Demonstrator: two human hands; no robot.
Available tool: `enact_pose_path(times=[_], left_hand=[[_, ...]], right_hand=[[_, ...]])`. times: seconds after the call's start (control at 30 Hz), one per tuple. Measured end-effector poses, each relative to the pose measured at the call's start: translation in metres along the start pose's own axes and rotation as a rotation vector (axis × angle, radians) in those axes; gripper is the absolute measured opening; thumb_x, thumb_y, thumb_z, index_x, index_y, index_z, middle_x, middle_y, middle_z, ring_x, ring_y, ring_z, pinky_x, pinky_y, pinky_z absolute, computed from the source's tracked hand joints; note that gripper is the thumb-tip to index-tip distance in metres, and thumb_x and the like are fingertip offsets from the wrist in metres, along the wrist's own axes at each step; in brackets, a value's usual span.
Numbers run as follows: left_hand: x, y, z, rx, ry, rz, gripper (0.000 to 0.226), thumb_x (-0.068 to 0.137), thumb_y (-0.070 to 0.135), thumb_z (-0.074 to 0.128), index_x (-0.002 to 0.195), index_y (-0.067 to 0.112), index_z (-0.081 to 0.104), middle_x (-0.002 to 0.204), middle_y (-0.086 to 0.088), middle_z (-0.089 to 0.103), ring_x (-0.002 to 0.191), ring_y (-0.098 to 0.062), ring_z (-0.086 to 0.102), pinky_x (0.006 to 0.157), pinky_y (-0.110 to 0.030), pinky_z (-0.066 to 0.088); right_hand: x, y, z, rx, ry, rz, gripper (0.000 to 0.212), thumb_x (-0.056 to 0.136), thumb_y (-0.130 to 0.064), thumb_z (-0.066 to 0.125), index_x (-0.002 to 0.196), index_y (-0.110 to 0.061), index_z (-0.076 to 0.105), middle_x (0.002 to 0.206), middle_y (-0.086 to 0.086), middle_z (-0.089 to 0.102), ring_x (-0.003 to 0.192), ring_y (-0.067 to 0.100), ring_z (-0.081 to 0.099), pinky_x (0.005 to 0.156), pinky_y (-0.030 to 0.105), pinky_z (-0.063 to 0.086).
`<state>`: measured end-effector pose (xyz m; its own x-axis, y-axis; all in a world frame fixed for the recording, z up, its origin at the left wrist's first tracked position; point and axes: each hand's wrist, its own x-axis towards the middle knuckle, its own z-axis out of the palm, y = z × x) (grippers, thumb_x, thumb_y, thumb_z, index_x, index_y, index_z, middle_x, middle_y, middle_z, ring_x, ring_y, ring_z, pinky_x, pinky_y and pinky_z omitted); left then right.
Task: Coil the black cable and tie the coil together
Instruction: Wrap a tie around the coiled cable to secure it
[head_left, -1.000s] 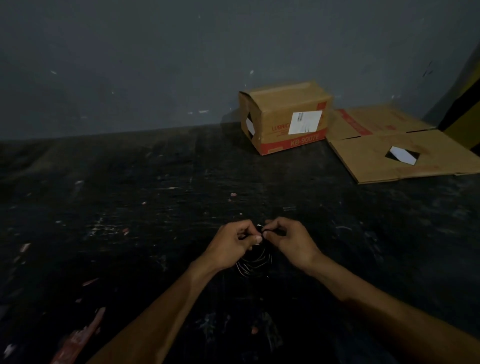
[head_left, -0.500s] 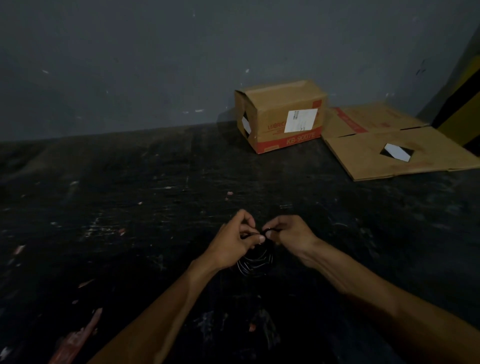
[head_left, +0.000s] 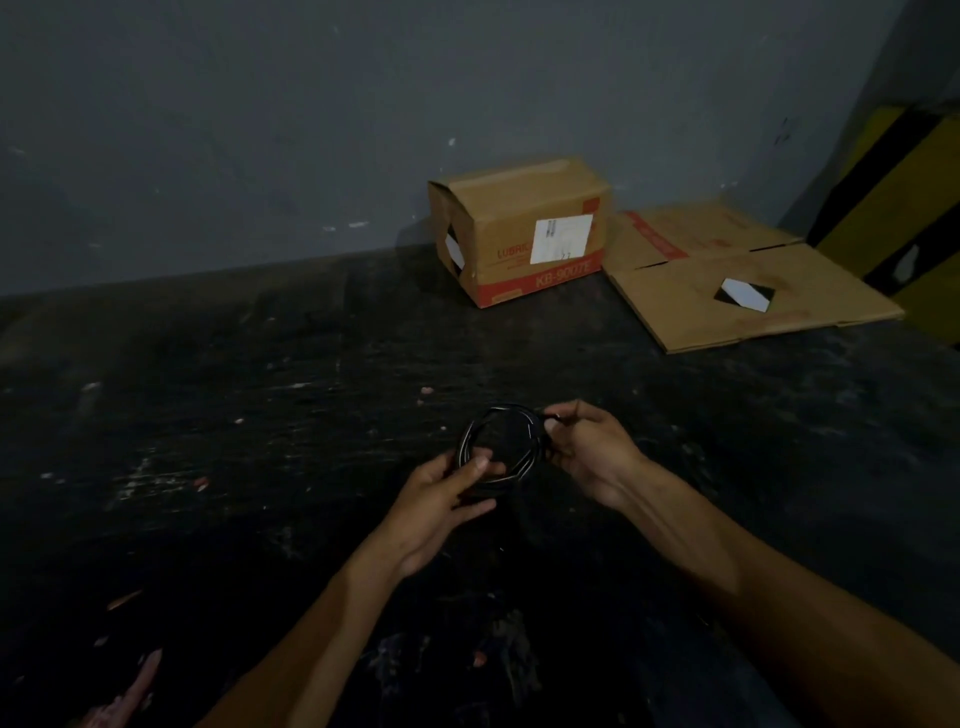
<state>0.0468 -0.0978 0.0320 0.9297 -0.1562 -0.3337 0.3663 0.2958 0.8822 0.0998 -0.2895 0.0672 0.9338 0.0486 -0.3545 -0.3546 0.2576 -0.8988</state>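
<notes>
The black cable (head_left: 470, 434) is wound into a small round coil of several loops, held up facing me above the dark floor. My left hand (head_left: 441, 493) grips the coil's lower left part, thumb over the strands. My right hand (head_left: 587, 452) pinches the coil's right side between thumb and fingers. The light is dim, and whether anything ties the loops together I cannot tell.
A closed cardboard box (head_left: 519, 234) stands against the grey wall (head_left: 260, 130) at the back. Flattened cardboard (head_left: 727, 280) lies to its right, next to a yellow and black object (head_left: 904, 192). The dark floor (head_left: 234, 415) is scuffed with pale specks.
Both hands were pinching together at the top of the coil, which hung below them. Now they have moved apart and the coil is turned up, open like a ring between them.
</notes>
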Motion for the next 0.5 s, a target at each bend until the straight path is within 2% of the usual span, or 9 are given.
enact_pose_path(times=[0.1,0.3,0.4,0.5], left_hand=[[0.002,0.002,0.004,-0.022,-0.005,0.033,0.043,0.074,0.032,0.073,0.11,0.009,0.068,0.112,-0.008,0.074,0.107,-0.016,0.069,0.084,-0.034,0.051],[0.01,0.004,0.024,-0.124,0.007,0.045,0.02,0.075,0.022,0.071,0.094,0.016,0.075,0.078,-0.003,0.072,0.078,-0.014,0.07,0.071,-0.028,0.057],[0.015,0.002,0.036,-0.121,0.039,0.029,0.026,0.073,0.023,0.072,0.097,0.015,0.069,0.071,-0.001,0.069,0.069,-0.014,0.067,0.071,-0.03,0.056],[0.023,-0.002,0.047,-0.095,0.062,0.032,0.013,0.08,0.02,0.069,0.092,0.014,0.068,0.068,0.0,0.064,0.065,-0.014,0.062,0.073,-0.032,0.053]], right_hand=[[0.0,0.003,-0.015,0.085,0.004,0.095,0.022,0.092,0.008,0.047,0.089,-0.01,0.059,0.085,0.01,0.062,0.079,0.02,0.058,0.068,0.033,0.05],[-0.006,0.018,-0.044,0.141,-0.005,0.206,0.022,0.09,0.011,0.049,0.091,-0.009,0.058,0.083,0.01,0.063,0.074,0.021,0.061,0.068,0.031,0.051],[-0.014,0.02,-0.065,0.043,-0.049,0.229,0.018,0.088,0.008,0.055,0.094,-0.009,0.059,0.083,0.01,0.065,0.074,0.022,0.064,0.068,0.029,0.051],[-0.022,0.02,-0.091,-0.153,-0.055,0.187,0.014,0.087,0.004,0.059,0.098,-0.005,0.06,0.08,0.008,0.065,0.071,0.02,0.064,0.064,0.027,0.051]])
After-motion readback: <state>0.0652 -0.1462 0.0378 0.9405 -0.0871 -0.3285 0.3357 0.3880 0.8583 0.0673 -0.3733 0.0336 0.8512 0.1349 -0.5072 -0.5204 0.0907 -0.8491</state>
